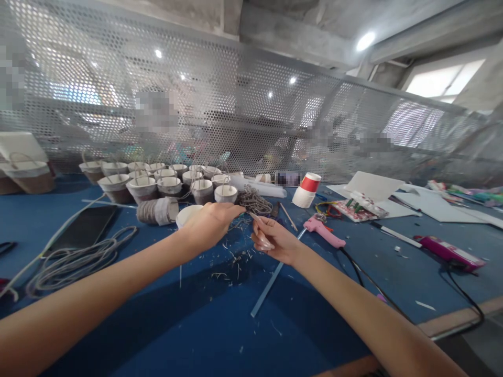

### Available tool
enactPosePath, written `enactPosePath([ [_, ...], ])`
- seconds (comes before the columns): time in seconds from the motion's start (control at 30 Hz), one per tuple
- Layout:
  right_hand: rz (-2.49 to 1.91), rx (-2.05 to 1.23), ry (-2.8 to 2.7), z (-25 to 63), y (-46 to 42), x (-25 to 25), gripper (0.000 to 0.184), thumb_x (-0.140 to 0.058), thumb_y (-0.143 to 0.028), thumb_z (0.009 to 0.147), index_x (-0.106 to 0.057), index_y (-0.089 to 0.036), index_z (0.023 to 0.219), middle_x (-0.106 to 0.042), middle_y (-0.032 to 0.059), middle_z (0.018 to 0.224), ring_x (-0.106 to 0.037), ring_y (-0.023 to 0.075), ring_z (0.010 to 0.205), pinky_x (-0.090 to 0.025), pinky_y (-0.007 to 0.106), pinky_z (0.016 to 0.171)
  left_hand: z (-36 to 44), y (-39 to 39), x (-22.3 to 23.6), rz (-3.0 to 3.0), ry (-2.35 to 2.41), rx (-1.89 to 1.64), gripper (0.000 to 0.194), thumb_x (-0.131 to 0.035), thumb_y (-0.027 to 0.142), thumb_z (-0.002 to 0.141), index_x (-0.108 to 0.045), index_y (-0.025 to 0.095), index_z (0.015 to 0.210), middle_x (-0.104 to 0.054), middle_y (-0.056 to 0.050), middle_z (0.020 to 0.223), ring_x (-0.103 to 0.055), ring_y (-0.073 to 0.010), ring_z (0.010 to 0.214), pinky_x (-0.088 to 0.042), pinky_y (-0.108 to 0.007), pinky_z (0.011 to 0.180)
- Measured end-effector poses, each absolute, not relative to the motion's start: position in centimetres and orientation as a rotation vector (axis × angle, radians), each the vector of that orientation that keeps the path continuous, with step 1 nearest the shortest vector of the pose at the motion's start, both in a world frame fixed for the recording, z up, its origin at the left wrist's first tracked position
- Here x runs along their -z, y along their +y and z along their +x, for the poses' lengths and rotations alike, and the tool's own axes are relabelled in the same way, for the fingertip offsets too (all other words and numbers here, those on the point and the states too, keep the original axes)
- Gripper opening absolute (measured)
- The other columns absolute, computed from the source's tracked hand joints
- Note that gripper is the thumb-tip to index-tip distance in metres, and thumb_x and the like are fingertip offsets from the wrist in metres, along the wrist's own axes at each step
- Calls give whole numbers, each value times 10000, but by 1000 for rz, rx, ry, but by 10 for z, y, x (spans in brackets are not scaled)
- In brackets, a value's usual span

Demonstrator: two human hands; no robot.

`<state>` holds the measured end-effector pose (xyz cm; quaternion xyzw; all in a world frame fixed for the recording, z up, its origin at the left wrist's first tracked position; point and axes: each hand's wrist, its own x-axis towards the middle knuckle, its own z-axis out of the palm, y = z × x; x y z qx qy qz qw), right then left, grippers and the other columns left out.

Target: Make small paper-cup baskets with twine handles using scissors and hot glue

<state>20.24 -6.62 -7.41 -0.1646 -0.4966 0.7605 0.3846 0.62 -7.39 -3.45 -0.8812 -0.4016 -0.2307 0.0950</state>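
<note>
My left hand [212,222] is closed, back upward, its fingertips close to the pile of grey cord [256,201]. A white paper cup [187,214] stands partly hidden behind its wrist. Close to those fingertips, my right hand [275,240] makes a pinch, the other fingers curled in. What lies between the fingertips of either hand is too small to make out. Loose cord scraps [236,256] lie on the blue table below. Just right of my right hand is a pink glue gun [324,233], with a clear glue stick [269,288] running from behind my wrist.
Several cord-handled cups [142,189] stand at the back left. Nearer are a cord roll [157,211], dark phone [84,228] and coiled cord [82,262]. Rightward are red-and-white cups [306,191], white sheets [440,201] and a purple device [450,253] with a cable. A perforated screen [243,99] stands behind.
</note>
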Motion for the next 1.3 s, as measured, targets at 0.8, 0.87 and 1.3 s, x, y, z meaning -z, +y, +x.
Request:
enactPosePath([
  [0.8,-345,-1944,-1280,200,-70,76,235,-615,-356,807,-544,-161,697,-495,-71,452,-323,32,358,-277,167,398,11,-80,22,-2592,-1474,1157,303,-469,84,758,-693,149,951,-725,-29,750,-641,-111,545,-514,-192,568],
  [0.87,-341,-1953,-1283,200,-70,76,229,-616,-355,806,-551,-161,702,-499,-73,452,-320,31,348,-282,167,392,12,-81,23,-2562,-1445,1196,340,-462,44,725,-695,152,946,-728,-34,806,-651,-110,585,-514,-185,579],
  [1.3,-474,-1876,-1017,210,-63,66,178,-577,-288,842,-540,-173,711,-424,-94,476,-259,14,340,-263,140,377,-1,-67,2,-3350,-2027,1364,231,-691,180,632,-674,150,860,-720,-64,823,-686,-180,704,-564,-293,663],
])
